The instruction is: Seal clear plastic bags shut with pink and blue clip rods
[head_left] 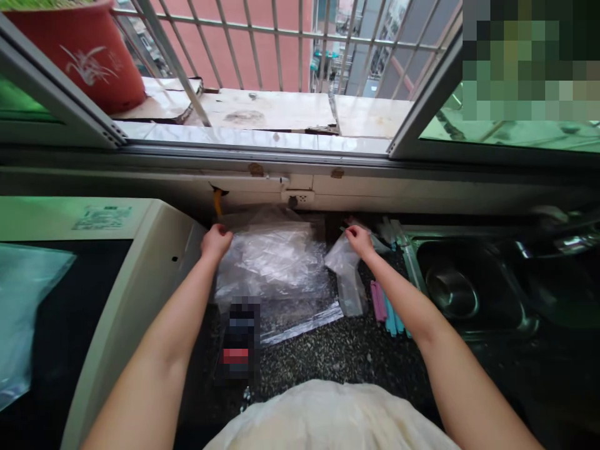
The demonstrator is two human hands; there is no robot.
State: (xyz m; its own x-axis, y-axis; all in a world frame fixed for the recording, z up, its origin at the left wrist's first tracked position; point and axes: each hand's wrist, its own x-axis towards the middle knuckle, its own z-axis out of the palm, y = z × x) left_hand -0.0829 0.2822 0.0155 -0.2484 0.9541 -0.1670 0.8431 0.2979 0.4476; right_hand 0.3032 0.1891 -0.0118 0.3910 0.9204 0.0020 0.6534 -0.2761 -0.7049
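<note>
A pile of clear plastic bags (274, 269) lies on the dark speckled counter (337, 353) below the window. My left hand (216, 242) is closed at the pile's upper left corner, fingers curled onto the plastic. My right hand (359, 240) is closed in a pinch on a small clear plastic bag (347, 281), which hangs down from its fingers to the right of the pile. Pink and blue sticks (387, 309) lie on the counter just under my right forearm.
A white appliance with a dark lid (94, 294) stands at the left. A steel sink (469, 287) sits at the right. A blurred dark object (239, 344) stands near the counter's front. A red flowerpot (87, 53) rests on the barred window ledge.
</note>
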